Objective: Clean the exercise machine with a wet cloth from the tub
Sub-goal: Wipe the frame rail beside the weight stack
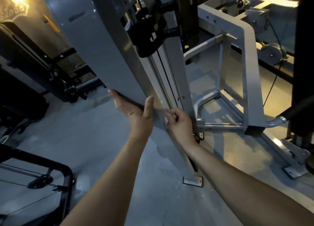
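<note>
two hands are set on the grey upright (119, 59). left hand (134, 111) is pressed flat; right hand (178, 123) is curled, grip unclear.

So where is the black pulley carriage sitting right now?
Head view, upper centre: the black pulley carriage is on the rail of the grey upright, well above the left hand and right hand lower on that upright.
</note>
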{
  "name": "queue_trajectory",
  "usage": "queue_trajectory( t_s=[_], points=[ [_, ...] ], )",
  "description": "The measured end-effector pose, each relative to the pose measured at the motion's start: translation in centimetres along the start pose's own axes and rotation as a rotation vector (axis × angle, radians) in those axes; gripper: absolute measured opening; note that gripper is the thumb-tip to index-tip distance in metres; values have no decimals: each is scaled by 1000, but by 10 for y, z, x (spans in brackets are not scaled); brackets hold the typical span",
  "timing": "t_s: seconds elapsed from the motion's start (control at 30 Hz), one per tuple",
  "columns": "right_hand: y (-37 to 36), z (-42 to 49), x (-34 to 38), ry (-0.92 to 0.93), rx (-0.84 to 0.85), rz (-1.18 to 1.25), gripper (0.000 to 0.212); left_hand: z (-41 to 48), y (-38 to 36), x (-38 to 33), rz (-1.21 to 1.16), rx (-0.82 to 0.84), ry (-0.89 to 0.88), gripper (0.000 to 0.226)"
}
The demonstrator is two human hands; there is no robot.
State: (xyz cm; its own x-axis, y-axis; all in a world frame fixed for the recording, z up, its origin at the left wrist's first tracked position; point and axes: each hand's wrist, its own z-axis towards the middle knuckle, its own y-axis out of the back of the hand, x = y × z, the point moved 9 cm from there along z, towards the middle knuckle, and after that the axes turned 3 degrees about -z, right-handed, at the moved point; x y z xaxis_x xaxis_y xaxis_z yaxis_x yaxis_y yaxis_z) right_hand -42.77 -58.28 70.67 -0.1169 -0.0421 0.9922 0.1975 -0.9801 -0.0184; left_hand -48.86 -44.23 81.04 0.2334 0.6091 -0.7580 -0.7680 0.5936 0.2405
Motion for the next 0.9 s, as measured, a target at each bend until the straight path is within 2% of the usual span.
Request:
queue_trajectory(
  t_s=[0.13,0.27,0.33,0.43,0.5,0.6,0.67,0.7,0.8,0.9],
  points=[
    [-4,6,35,88,-17,72,19,4,1,-5,7,0,-38,120],
    [-1,-12,-18,-59,-23,-19,23,2,2,-9,-21,39,-20,120],
    [1,-8,-14,-94,-5,-7,20,2,2,-9,-31,51,10,123],
    [1,2,29,-8,31,54,17,-3,8,-3,-26,72,42,117],
    [-1,1,32,37,41,42,16,-15,13,10,-52,71,149,114],
    [3,-13,-23,-35,-1,-63,26,-38,15,29,-47,87,321,123],
    [3,-21,-62,-128,8,-129,39,-43,6,36,0,143,349,131],
    [2,-22,-70,-152,16,-156,38,-41,0,39,0,159,348,131],
    [-5,-25,-48,-114,87,-138,16,-32,-11,57,-16,143,360,125],
    [0,-21,-40,2,47,-106,25,-32,-19,64,-65,123,356,110]
  ],
)
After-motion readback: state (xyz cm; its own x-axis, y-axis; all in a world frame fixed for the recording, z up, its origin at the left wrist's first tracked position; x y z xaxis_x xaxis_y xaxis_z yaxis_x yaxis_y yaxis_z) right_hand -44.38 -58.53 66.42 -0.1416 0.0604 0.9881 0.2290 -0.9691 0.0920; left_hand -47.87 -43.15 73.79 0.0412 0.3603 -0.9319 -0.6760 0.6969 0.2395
